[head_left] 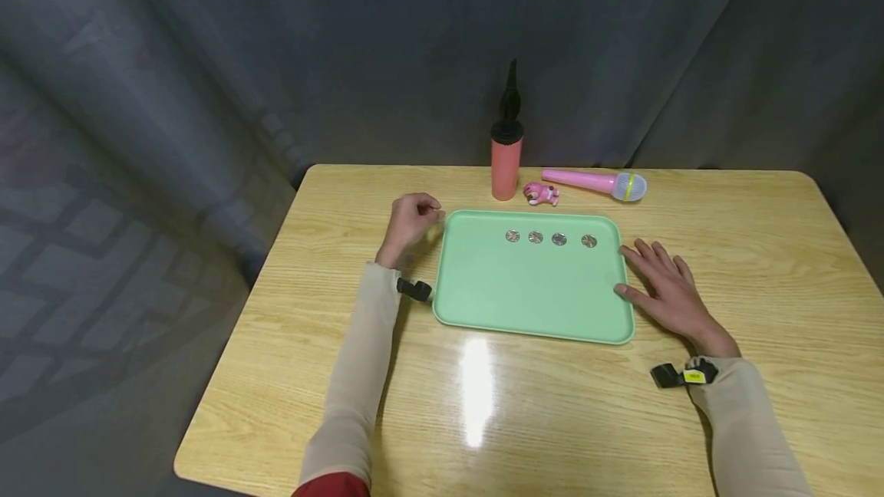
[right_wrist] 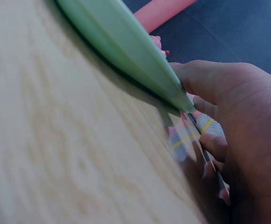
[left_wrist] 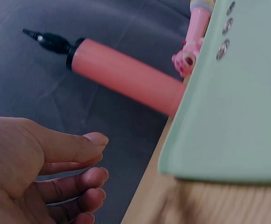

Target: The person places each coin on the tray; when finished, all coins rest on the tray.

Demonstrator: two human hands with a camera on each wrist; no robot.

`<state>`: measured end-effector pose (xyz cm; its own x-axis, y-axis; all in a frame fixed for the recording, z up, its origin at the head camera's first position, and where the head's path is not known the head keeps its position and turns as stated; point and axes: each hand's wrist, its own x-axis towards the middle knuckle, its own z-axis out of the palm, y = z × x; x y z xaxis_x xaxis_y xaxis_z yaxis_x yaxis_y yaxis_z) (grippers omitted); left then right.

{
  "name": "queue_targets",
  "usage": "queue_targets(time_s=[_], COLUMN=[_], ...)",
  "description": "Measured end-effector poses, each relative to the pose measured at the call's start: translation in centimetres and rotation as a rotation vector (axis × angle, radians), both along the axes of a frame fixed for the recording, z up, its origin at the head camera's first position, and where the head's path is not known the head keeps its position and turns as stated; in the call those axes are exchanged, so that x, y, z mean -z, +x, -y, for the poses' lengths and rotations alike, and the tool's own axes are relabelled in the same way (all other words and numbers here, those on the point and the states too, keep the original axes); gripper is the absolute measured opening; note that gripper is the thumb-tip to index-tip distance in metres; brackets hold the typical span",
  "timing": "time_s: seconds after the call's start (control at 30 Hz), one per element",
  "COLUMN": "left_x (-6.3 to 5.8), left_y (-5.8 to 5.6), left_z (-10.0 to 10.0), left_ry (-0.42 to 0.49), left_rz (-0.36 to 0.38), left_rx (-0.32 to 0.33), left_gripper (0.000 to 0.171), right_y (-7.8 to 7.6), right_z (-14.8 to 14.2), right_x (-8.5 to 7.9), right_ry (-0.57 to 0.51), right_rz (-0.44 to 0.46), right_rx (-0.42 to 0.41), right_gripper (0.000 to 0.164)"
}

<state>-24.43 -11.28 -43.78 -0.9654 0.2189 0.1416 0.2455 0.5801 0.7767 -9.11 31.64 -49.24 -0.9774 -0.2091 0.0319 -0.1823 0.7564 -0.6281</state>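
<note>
A light green tray (head_left: 535, 290) lies on the wooden table, with several silvery coins (head_left: 535, 237) in a row near its far edge. My left hand (head_left: 412, 222) hovers beside the tray's far left corner. Its fingers are loosely curled, and nothing shows between thumb and fingers (left_wrist: 96, 140) in the left wrist view. At the tray's right side, my right hand (head_left: 666, 286) has its fingers spread. The thumb touches the tray's rim (right_wrist: 173, 88) in the right wrist view; part of that hand's fingers is hidden there.
Behind the tray stands a coral-red hand pump (head_left: 506, 167) with a black nozzle, upright. A small pink bear figure (head_left: 541, 193) lies to its right, and a pink toy microphone (head_left: 594, 181) lies farther right. Dark grey curtains (head_left: 414, 60) hang behind the table.
</note>
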Motion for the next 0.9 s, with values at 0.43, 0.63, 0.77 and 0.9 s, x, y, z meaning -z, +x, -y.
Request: queue_targets(time_s=[0.43,0.63,0.77,0.9], left_x=[1.4,2.2,2.5,2.9], left_y=[0.4,0.7,1.0,1.2], left_z=[4.9,6.5,7.1,7.6], left_ry=[-0.048,-0.087,-0.078,-0.08], left_rz=[0.07,0.132,0.188,0.206], left_rx=[-0.086,-0.11,-0.112,-0.087], left_gripper=[0.016,0.014,0.015,0.017], right_y=[-0.1,0.0,0.0,-0.1], right_z=[0.0,-0.1,-0.1,-0.1], right_x=[0.0,-0.1,0.0,0.1], right_ry=[-0.002,-0.001,-0.004,-0.005], right_rz=[0.0,-0.011,-0.013,-0.012], right_rx=[-0.004,-0.006,-0.006,-0.007], right_gripper=[0.07,0.07,0.071,0.07])
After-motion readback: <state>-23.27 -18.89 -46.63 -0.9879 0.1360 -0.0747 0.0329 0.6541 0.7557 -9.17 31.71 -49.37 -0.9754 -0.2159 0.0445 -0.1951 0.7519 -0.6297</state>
